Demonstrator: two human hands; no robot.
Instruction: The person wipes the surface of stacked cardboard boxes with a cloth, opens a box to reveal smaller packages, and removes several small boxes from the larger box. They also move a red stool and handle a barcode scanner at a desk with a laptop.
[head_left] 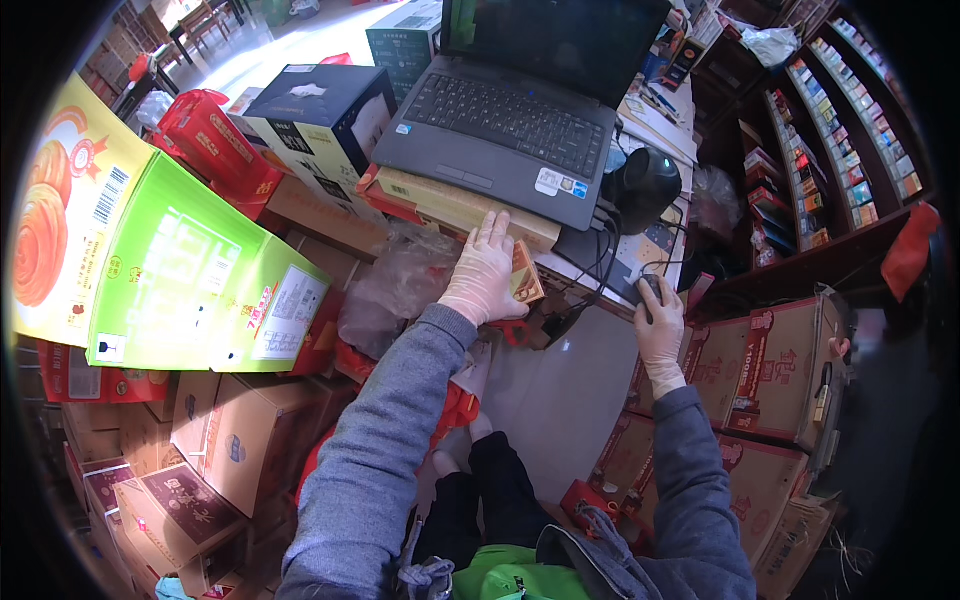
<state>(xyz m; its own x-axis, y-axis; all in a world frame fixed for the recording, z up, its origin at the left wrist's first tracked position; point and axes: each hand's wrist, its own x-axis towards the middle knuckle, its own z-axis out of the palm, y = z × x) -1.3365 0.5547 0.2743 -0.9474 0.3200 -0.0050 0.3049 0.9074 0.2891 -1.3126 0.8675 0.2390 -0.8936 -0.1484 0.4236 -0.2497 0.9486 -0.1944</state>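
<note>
Computer mouse (pixel 652 284) right of centre, likely light and stiff, suits a side grip, right hand (pixel 660 337) fingers clasping it, left hand (pixel 482 275) flat, thumb apart.

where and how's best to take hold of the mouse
Probably by its two sides, from above and the near side: the mouse looks small and rounded, and the laptop sits to its left. The right hand covers much of it from there.

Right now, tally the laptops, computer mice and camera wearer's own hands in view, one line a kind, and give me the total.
Laptop: 1
Computer mouse: 1
Left hand and right hand: 2
Total: 4
</note>
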